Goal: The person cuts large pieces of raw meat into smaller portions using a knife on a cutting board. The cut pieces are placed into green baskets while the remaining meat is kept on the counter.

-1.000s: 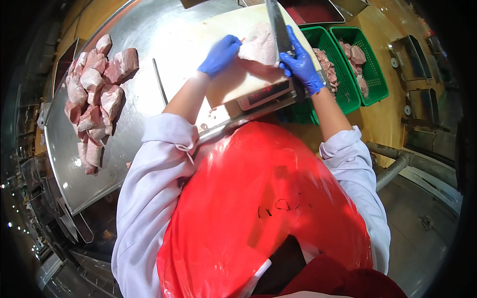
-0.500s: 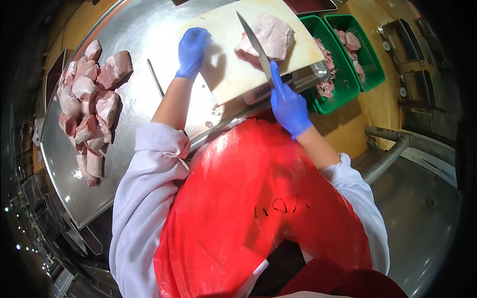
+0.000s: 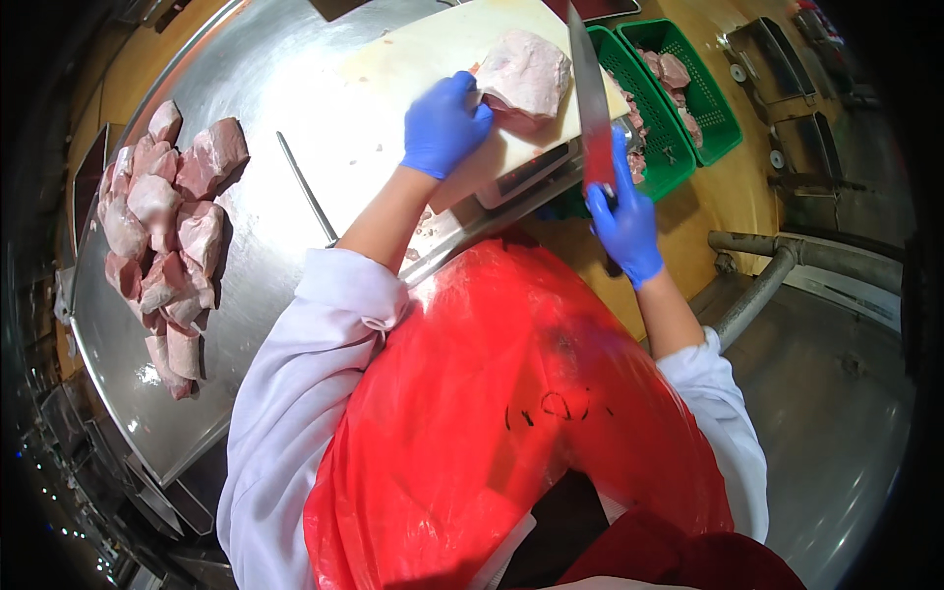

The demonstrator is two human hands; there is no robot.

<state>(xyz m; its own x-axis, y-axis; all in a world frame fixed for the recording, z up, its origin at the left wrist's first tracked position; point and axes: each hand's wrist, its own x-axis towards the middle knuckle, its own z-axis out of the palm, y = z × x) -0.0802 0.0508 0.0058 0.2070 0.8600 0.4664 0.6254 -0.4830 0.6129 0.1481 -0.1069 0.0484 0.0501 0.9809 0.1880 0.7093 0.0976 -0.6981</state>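
Observation:
A thick piece of raw meat (image 3: 526,79) with a pale fatty top lies on the white cutting board (image 3: 408,79). My left hand (image 3: 447,126), in a blue glove, is closed on the meat's left edge, with the fingertips partly hidden. In my blue-gloved right hand (image 3: 627,221) is a long knife (image 3: 593,98), its handle held over the board's near right side. The blade points up and away, just right of the meat and apart from it. Red from my apron reflects in the lower blade.
Raw meat chunks (image 3: 157,211) are heaped at the left of the steel table (image 3: 261,265). A thin metal rod (image 3: 307,187) lies left of my left forearm. Two green baskets (image 3: 723,113) holding meat pieces stand at right. A device with a display (image 3: 536,172) sits under the board's near edge.
My left hand has moved right from the bare board to the meat and closed on its edge. The right hand has drawn the knife rightward, off from over the meat.

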